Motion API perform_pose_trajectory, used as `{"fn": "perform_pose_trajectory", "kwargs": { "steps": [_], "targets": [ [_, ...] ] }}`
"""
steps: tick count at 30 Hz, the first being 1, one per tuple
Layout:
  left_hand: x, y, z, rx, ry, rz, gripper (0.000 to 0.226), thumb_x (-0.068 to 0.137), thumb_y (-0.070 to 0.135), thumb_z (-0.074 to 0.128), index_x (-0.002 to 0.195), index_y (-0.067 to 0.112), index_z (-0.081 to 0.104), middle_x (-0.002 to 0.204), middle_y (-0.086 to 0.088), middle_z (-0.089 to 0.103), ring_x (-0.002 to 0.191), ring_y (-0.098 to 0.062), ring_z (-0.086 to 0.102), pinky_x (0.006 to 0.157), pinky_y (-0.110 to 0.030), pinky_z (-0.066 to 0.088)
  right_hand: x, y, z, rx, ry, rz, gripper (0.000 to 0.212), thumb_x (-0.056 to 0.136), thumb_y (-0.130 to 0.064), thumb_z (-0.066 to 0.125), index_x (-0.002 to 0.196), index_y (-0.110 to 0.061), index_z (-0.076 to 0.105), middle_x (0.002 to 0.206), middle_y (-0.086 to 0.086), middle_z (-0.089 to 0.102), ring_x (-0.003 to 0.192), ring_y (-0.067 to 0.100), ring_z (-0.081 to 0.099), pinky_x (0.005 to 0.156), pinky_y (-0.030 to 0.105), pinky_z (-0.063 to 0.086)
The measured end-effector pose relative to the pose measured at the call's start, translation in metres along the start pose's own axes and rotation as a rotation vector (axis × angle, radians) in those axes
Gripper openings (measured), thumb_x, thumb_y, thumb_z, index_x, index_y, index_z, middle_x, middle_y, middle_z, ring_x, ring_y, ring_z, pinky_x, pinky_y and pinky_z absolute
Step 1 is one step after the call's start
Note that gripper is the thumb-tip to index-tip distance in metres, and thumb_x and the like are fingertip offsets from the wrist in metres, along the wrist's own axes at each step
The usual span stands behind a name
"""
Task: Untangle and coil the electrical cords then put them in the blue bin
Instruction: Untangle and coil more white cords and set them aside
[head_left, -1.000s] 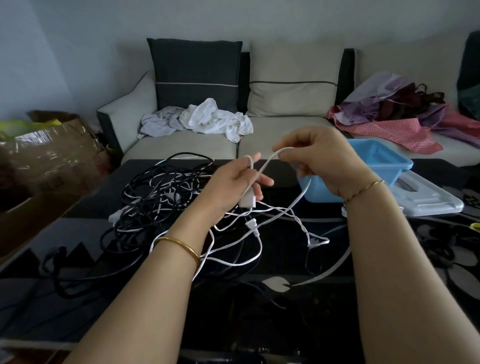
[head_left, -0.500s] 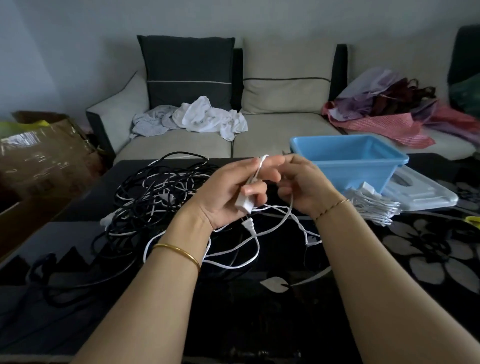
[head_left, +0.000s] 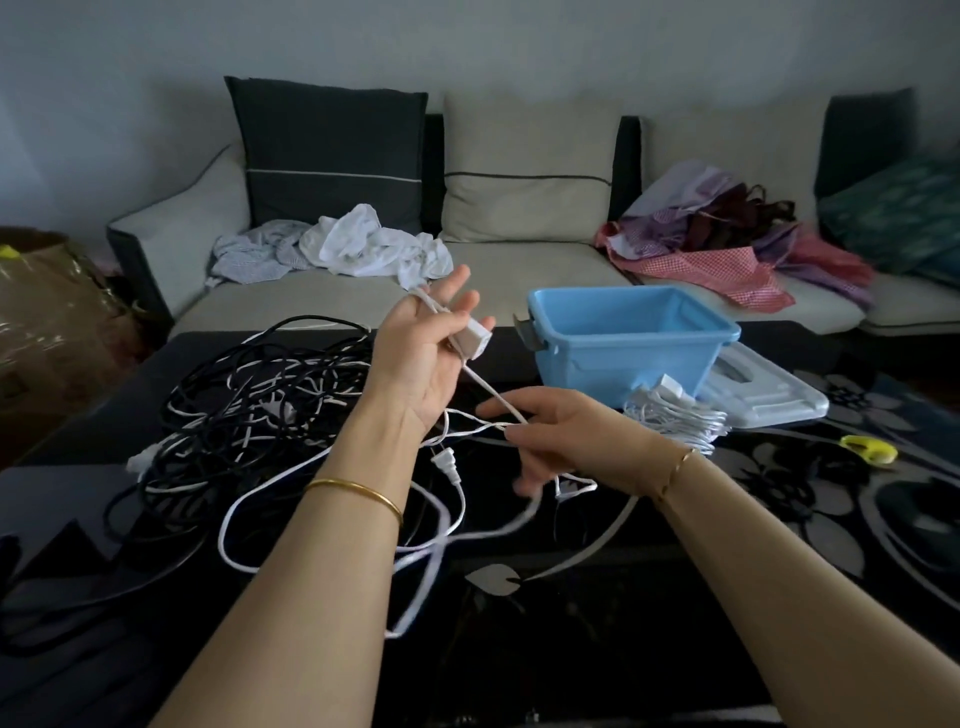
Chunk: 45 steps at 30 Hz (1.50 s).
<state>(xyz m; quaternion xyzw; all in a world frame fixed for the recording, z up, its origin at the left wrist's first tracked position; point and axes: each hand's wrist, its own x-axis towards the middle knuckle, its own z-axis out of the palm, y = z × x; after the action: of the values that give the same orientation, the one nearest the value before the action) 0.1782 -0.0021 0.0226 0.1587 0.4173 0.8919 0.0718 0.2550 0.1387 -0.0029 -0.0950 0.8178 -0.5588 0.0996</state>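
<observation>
Firstly, surface: the counter (head_left: 779, 525) fills the lower half of the frame. It is glossy black and reflective, with a grey flower-and-leaf pattern.

Room: a beige fabric sofa (head_left: 519, 270) with dark piping spans the upper frame against a plain grey wall. A dark cushion (head_left: 327, 156) stands upper left, with crumpled white clothes (head_left: 363, 247) on the seat below it. A heap of pink and purple clothes (head_left: 727, 244) lies upper right. A brown box (head_left: 47, 312) under shiny film sits at the left edge.

Task items:
- Blue bin (head_left: 634, 332): smooth plastic, rectangular, upright, right of centre on the counter.
- Pale lid (head_left: 769, 400): lies flat just right of the bin.
- Coiled cord (head_left: 675, 418): a white bundle lying against the bin's front right corner.
- Tangled cords (head_left: 249, 415): thin, black and white, heaped left of centre.

Hands:
- Left grip (head_left: 426, 338): centre frame, raised, palm up. It holds the boxy socket block (head_left: 470, 339) of the white cord (head_left: 488, 389), and a turn of cord passes over the index finger.
- Right grip (head_left: 566, 441): lower in the frame, closed narrowly. It pinches the same cord just below the block.

The slack of the cord loops over the counter at bottom centre, with its plug (head_left: 449, 462) between the forearms. A small yellow object (head_left: 867, 449) at the right edge is too blurred to identify.
</observation>
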Motion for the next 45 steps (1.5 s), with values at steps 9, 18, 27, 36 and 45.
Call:
{"fn": "perform_pose_trajectory", "kwargs": {
  "steps": [9, 18, 27, 36, 45],
  "targets": [
    [-0.009, -0.008, -0.008, 0.794, -0.053, 0.077, 0.066, 0.088, -0.014, 0.040, 0.147, 0.008, 0.019, 0.131, -0.006, 0.055, 0.093, -0.010, 0.066, 0.065, -0.019, 0.052, -0.012, -0.042, -0.022, -0.484, 0.368, -0.139, 0.014, 0.082, -0.024, 0.068, 0.076, -0.012, 0.068, 0.053, -0.003, 0.056, 0.046, 0.013, 0.053, 0.049, 0.028, 0.049],
    [-0.033, -0.009, 0.019, 0.745, -0.346, -0.177, 0.033, 0.104, 0.023, 0.032, 0.121, -0.001, 0.048, 0.064, -0.002, 0.059, 0.050, -0.013, 0.049, 0.055, -0.023, 0.048, -0.009, -0.031, -0.042, -0.456, 0.706, -0.321, 0.001, 0.080, -0.019, 0.069, 0.079, -0.019, 0.069, 0.071, -0.006, 0.060, 0.067, 0.006, 0.052, 0.068, 0.029, 0.044],
    [-0.030, -0.003, 0.028, 0.246, -0.483, -0.428, 0.040, 0.102, 0.022, 0.030, 0.124, -0.005, 0.048, 0.048, 0.004, 0.044, 0.030, 0.000, 0.028, 0.032, -0.012, 0.027, 0.004, -0.009, -0.039, -0.162, 0.856, -0.284, 0.013, 0.090, -0.018, 0.059, 0.082, -0.014, 0.068, 0.065, -0.003, 0.057, 0.058, 0.011, 0.048, 0.062, 0.029, 0.043],
    [-0.014, 0.005, 0.018, -0.189, -0.116, -0.181, 0.032, 0.102, 0.020, 0.032, 0.125, 0.001, 0.044, 0.063, 0.000, 0.059, 0.043, -0.007, 0.046, 0.049, -0.019, 0.047, 0.007, -0.001, -0.012, -0.065, 0.189, 0.024, 0.019, 0.096, -0.018, 0.052, 0.087, -0.010, 0.068, 0.056, 0.005, 0.058, 0.043, 0.017, 0.055, 0.046, 0.020, 0.048],
    [-0.004, -0.005, 0.006, 0.180, 0.136, 0.018, 0.042, 0.104, 0.016, 0.034, 0.145, 0.007, 0.032, 0.068, -0.002, 0.064, 0.064, -0.011, 0.060, 0.081, -0.035, 0.051, -0.009, -0.032, -0.004, -0.419, -0.055, 0.054, 0.010, 0.089, -0.011, 0.057, 0.089, -0.004, 0.064, 0.060, 0.009, 0.068, 0.042, 0.013, 0.059, 0.052, 0.018, 0.049]
  ]
}}
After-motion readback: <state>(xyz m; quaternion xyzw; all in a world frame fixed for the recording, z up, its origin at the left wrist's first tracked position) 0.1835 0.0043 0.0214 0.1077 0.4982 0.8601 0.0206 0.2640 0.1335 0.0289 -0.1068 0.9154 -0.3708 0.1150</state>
